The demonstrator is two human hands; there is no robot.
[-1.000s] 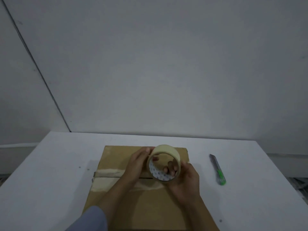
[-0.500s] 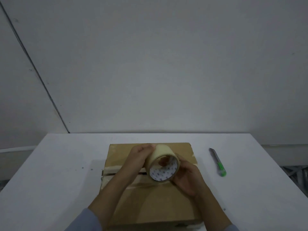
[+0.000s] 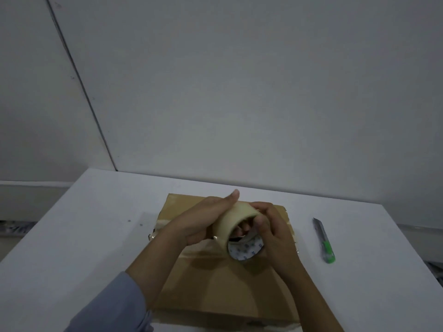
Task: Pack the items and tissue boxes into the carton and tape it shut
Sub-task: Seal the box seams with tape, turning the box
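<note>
Both hands hold the tape roll (image 3: 236, 230) just above the closed carton (image 3: 223, 279): left hand (image 3: 203, 221) lies flat along the roll's outer side, fingers pressed together and extended, thumb hidden; right hand (image 3: 273, 233) curls at the roll's open end, fingertips (image 3: 260, 221) pinching at the rim, likely picking for the loose tape end (too dim to confirm). Roll looks light and rigid, cardboard core, slick outer wrap, sticky once peeled; best held through the core or across its width, as here. Carton is stiff board, flaps down, pale tape strip already running under the left fingers toward its left edge. Green-handled utility knife (image 3: 324, 240) lies well right of the right hand, untouched. Surface is a plain white table (image 3: 84, 236), matte, some specks; behind it bare grey-white walls, dim light.
</note>
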